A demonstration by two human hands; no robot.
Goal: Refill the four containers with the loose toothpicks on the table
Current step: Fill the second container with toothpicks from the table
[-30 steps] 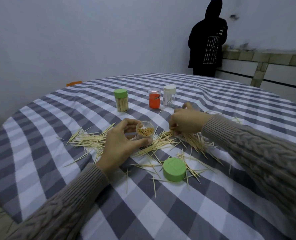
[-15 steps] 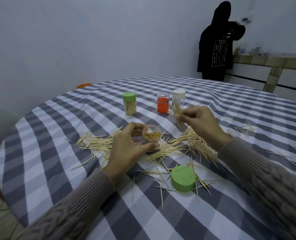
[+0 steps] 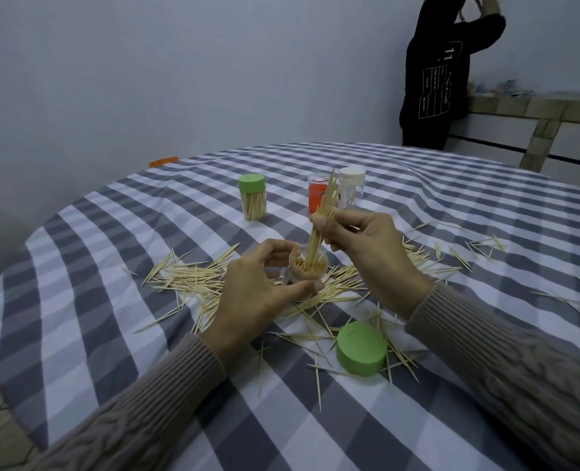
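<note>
My left hand (image 3: 258, 294) grips a clear open container (image 3: 307, 268) that stands on the table, partly filled with toothpicks. Above it, my right hand (image 3: 366, 246) pinches a bundle of toothpicks (image 3: 322, 219), whose lower ends dip into the container's mouth. Loose toothpicks (image 3: 186, 280) lie scattered around both hands. A loose green lid (image 3: 361, 348) rests near my right wrist. Farther back stand a green-lidded container (image 3: 253, 197) full of toothpicks, an orange container (image 3: 317, 193) and a white-lidded container (image 3: 351, 186).
The round table wears a grey and white checked cloth (image 3: 112, 334). More stray toothpicks (image 3: 479, 246) lie to the right. A person in black (image 3: 445, 73) stands by a wooden rail (image 3: 536, 110) at the back right.
My right hand lifted a bundle of toothpicks off the table and brought it left, over the clear container, tips now inside. The left hand kept its hold. The camera shifted.
</note>
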